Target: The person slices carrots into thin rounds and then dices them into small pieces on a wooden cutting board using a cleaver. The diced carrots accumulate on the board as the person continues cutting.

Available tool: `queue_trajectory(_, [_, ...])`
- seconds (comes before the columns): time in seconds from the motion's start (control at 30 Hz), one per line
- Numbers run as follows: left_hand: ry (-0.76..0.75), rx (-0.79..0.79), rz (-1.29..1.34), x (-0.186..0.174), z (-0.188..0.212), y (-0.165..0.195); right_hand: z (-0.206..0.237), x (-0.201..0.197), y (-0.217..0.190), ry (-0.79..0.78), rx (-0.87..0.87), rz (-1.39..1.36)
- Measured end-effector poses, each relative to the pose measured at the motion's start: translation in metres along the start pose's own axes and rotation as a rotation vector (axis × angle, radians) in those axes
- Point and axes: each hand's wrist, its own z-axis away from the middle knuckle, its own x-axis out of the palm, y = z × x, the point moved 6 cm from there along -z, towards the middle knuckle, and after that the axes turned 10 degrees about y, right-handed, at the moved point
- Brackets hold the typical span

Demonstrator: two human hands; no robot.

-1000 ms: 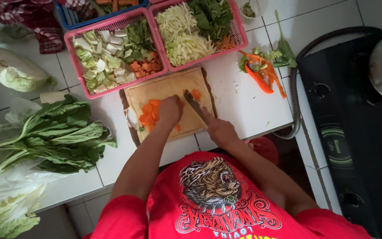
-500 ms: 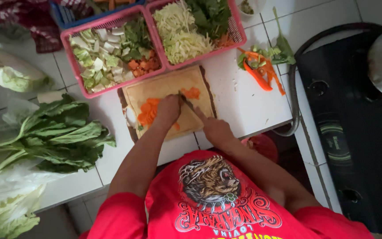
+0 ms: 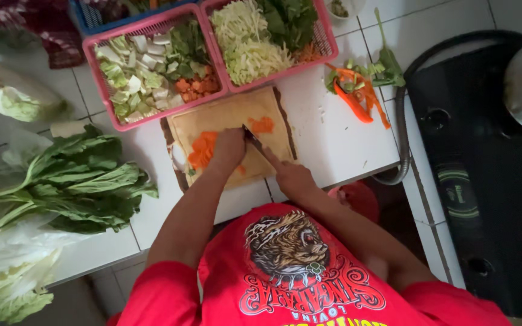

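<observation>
A wooden cutting board (image 3: 276, 108) lies on the white tiled counter. My left hand (image 3: 228, 150) presses down on orange carrot slices (image 3: 202, 151) on the board. Gripped in my right hand (image 3: 291, 178) is a knife (image 3: 252, 138); its dark blade lies across the board just right of my left fingers. A small heap of cut carrot (image 3: 262, 125) sits to the right of the blade.
Two pink baskets (image 3: 152, 124) (image 3: 327, 45) of chopped vegetables stand behind the board. Leafy greens (image 3: 74, 181), cabbage (image 3: 13, 93) and a bagged cabbage (image 3: 1, 284) lie at left. Carrot peelings (image 3: 360, 90) lie at right, beside a black stove (image 3: 484, 181) and its hose (image 3: 401, 121).
Both hands stay over the board. The knife has shifted slightly toward my left hand, and the view has drifted a little.
</observation>
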Motion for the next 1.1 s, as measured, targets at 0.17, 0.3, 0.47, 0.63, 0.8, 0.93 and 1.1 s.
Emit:
queue_trajectory(0.17, [-0.010, -0.008, -0.032, 0.001, 0.002, -0.002, 0.000, -0.001, 0.002, 0.002, 0.024, 0.004])
queue_trajectory(0.3, [-0.023, -0.085, -0.007, 0.001, 0.003, -0.004, 0.002, 0.001, -0.001, -0.051, 0.013, -0.072])
queue_trajectory(0.47, [-0.026, -0.142, 0.051, -0.021, 0.012, -0.006, -0.005, -0.008, 0.005, -0.046, -0.001, -0.071])
queue_trajectory(0.63, [-0.117, 0.083, 0.050, -0.040, 0.047, 0.002, 0.006, -0.007, 0.012, -0.123, 0.104, -0.116])
queue_trajectory(0.8, [-0.195, 0.179, -0.048, -0.025, 0.072, 0.012, 0.004, -0.002, 0.016, -0.109, 0.082, -0.159])
queue_trajectory(0.93, [-0.172, 0.196, -0.084, -0.013, 0.059, 0.012, -0.003, -0.008, 0.029, -0.058, 0.120, -0.155])
queue_trajectory(1.1, [-0.067, 0.189, -0.046, -0.009, 0.018, 0.010, -0.005, -0.015, 0.028, -0.020, 0.074, -0.141])
